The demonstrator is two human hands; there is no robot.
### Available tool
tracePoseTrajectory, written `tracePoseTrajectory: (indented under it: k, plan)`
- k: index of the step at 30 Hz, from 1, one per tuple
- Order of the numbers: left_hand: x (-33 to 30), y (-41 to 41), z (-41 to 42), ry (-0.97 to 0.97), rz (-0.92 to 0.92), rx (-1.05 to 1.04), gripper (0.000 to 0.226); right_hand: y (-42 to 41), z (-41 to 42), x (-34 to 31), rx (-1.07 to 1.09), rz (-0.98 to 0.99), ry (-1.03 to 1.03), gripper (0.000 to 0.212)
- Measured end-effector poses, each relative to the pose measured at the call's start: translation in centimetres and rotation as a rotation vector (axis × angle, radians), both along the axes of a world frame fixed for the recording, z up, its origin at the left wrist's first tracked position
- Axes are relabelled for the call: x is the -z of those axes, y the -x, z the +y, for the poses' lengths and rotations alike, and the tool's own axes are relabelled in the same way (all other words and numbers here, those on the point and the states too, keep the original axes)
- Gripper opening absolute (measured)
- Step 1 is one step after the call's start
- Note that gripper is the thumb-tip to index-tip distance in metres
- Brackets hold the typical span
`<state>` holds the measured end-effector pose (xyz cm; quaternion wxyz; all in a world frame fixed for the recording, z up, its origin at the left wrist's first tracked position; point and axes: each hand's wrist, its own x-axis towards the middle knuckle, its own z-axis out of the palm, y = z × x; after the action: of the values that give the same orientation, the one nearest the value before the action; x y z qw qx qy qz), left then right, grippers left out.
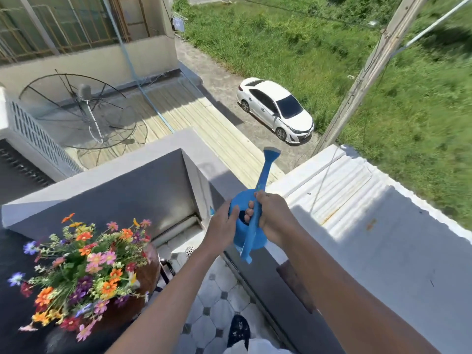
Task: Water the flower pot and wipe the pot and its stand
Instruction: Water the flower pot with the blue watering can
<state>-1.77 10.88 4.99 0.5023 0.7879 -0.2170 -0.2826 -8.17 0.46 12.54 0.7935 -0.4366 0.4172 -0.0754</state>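
A blue plastic watering can (pixel 251 238) sits at the inner edge of the grey balcony wall (pixel 378 251), its spout pointing away over the roof. My right hand (pixel 273 218) is closed around the can's top handle. My left hand (pixel 222 226) lies flat against the can's left side. The flower pot (pixel 145 277) is brown and round, at the lower left, filled with many-coloured flowers (pixel 84 272). A black metal stand (pixel 167 269) shows only as a thin bar beside the pot; the rest is hidden.
Grey parapet walls (pixel 122 185) enclose the balcony corner. White tiled floor (pixel 212 307) with dark diamonds lies below, with a round drain (pixel 189 250). A brown cloth-like patch (pixel 293 282) lies on the wall's inner edge. Far below are a white car (pixel 274 109) and a satellite dish (pixel 79 108).
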Motion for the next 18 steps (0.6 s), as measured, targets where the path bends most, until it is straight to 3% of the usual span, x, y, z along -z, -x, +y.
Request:
tracePoseTrajectory:
  k: [8,13,18]
  plan:
    - [3.1,-2.3,-7.2,-0.061,0.052,0.138,0.022,0.1,-5.5,3.0,0.202,-0.003,-0.113,0.014]
    - [3.8,-3.5,-9.3,-0.122,0.02,0.165,0.036,-0.9,-6.8,4.1,0.286,-0.044,-0.223,0.013]
    - [5.2,-4.4,-9.1,-0.162,-0.017,0.182,0.037,-1.1,-6.7,5.9,0.295,-0.072,-0.285,0.019]
